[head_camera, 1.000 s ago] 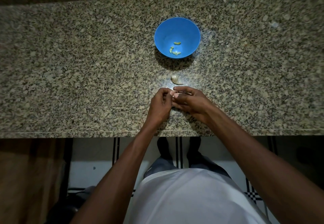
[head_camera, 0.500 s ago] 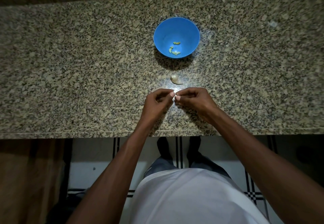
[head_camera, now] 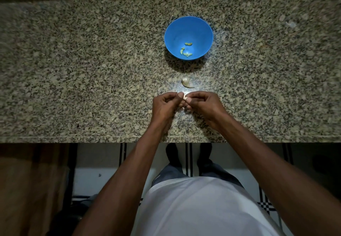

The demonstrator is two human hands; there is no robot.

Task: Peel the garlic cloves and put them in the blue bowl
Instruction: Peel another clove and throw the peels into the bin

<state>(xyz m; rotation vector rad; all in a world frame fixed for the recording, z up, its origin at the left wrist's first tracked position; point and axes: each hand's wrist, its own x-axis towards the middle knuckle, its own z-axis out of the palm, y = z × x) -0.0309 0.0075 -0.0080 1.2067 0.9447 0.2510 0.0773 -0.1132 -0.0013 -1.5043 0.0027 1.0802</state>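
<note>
- Head view: the round blue plastic bowl [head_camera: 188,32] stood on the speckled granite bench [head_camera: 73,69], holding three small pale peeled garlic pieces [head_camera: 186,52] near its bottom.
- A whole unpeeled garlic clove [head_camera: 186,82] lay on the bench between the bowl and the hands, apart from both.
- The left hand [head_camera: 165,106] and right hand [head_camera: 203,104] met just below that clove, fingers curled and pinching a small pale garlic clove [head_camera: 185,98] between their tips; little of it showed.
- Both hands sat near the bench's front edge, with bare granite stretching wide to either side.
- Below the edge were a white shirt [head_camera: 203,208] and striped floor tiles [head_camera: 188,160].
</note>
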